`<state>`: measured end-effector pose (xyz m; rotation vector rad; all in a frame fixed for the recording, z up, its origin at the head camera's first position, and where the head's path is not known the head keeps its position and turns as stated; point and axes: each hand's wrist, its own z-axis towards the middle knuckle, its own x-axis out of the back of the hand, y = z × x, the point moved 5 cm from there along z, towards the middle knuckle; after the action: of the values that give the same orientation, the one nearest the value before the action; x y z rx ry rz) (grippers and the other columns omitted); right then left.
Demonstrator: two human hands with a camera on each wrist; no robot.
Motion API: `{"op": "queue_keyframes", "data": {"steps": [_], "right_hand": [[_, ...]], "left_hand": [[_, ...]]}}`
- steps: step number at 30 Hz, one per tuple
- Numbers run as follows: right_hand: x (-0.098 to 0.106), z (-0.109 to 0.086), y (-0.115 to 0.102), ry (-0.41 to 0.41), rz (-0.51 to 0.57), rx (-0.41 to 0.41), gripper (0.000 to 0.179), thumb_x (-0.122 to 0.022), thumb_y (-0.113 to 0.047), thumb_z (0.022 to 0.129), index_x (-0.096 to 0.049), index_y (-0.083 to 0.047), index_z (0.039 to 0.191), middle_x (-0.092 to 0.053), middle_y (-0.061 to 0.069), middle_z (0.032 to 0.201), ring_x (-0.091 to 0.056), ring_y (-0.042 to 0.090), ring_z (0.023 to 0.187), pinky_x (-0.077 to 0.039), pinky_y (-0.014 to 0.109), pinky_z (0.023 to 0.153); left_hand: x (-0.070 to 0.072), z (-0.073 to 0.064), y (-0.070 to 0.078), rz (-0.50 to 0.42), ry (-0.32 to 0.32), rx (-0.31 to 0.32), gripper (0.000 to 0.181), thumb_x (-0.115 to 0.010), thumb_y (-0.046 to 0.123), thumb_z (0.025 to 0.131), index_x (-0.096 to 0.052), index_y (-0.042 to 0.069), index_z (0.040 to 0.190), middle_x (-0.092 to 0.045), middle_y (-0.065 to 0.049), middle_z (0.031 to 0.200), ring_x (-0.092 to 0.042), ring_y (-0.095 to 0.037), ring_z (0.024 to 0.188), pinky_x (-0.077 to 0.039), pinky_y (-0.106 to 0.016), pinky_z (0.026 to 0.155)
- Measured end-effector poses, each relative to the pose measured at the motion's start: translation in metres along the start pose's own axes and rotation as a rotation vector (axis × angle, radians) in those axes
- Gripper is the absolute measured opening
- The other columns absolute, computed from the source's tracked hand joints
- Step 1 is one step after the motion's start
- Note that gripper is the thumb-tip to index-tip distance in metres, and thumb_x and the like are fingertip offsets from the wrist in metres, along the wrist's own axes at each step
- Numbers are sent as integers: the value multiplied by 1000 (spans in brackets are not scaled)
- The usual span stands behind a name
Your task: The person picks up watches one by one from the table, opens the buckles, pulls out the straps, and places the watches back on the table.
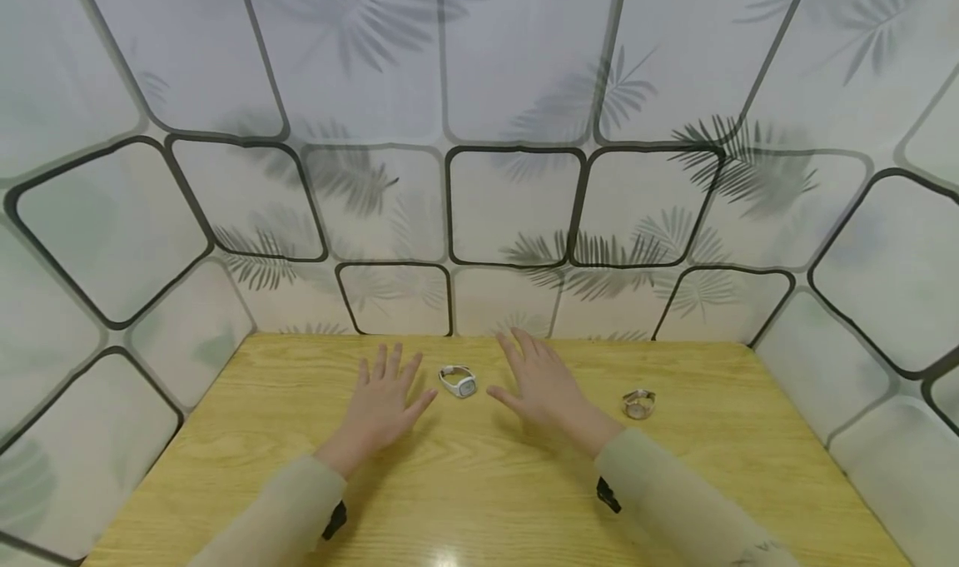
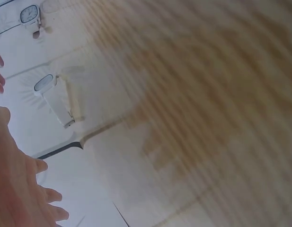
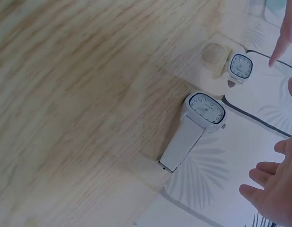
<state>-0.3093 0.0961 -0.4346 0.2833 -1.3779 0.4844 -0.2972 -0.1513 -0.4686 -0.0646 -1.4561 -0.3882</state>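
Observation:
A white wristwatch [image 1: 466, 386] with its strap looped lies on the wooden table between my two hands. My left hand [image 1: 382, 405] is left of it, palm down with fingers spread, apart from the watch. On the other side my right hand [image 1: 545, 385] extends its fingers and holds nothing. Farther right, beyond the right wrist, lies a second watch [image 1: 638, 405] with a pinkish-gold look. Both wrist views show two square-faced watches; in the right wrist view the nearer watch [image 3: 182, 137] has a white strap. Whether either palm touches the table is unclear.
The table [image 1: 464, 500] has a light yellow wood top. A pale curtain-like backdrop [image 1: 509, 209] with dark rounded squares and leaf prints rises at its back and sides. Small black devices [image 1: 608, 494] show beneath both sleeves.

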Motion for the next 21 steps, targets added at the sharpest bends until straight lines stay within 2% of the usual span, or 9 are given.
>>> {"op": "queue_keyframes", "data": {"steps": [7, 14, 21], "right_hand": [[-6, 13, 0, -17, -3, -7, 91, -60, -61, 104, -21, -12, 170, -36, 23, 168, -42, 41, 153, -39, 57, 126], [-13, 23, -3, -18, 15, -23, 86, -59, -59, 105, -29, -8, 168, -40, 23, 167, -43, 41, 153, -38, 56, 127], [-26, 35, -10, -75, -13, 4, 81, -53, -58, 108, -34, -3, 165, -44, 19, 166, -45, 36, 153, -37, 51, 128]], "left_hand": [[-6, 5, 3, 6, -13, 12, 75, -47, 56, 110, -34, 9, 166, -25, -31, 172, -18, -54, 160, -15, -75, 128], [-10, 9, 5, -16, -16, 23, 72, -48, 52, 111, -36, 7, 165, -27, -33, 170, -20, -54, 159, -16, -73, 129], [-14, 14, 7, -29, -62, 47, 72, -45, 51, 112, -34, 4, 165, -24, -35, 170, -18, -52, 161, -16, -70, 131]]}}
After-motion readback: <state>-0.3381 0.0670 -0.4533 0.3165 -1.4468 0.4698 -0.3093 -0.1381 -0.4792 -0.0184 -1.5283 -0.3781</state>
